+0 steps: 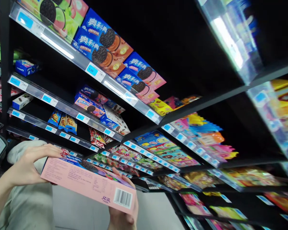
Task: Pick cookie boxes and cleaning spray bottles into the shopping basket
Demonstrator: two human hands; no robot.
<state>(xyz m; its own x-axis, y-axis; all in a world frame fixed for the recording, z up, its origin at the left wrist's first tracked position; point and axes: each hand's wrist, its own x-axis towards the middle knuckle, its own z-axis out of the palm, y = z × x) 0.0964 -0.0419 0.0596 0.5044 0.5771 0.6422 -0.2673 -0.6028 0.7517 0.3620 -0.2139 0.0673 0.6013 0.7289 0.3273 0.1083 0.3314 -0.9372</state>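
— "That pink box (pixel 86 182) lay closest to the camera. Who had it?"
— "Both hands, in front of the shelves (pixel 78 64). The left hand (pixel 33 164) was half open around one end, fingers above, thumb below; the right hand (pixel 124 218) curled around the other."
— "So neither was nearer. Its long axis?"
— "It ran rightward from the left hand, slanting down in view, the barcode (pixel 122 198) end pointing into the right hand."
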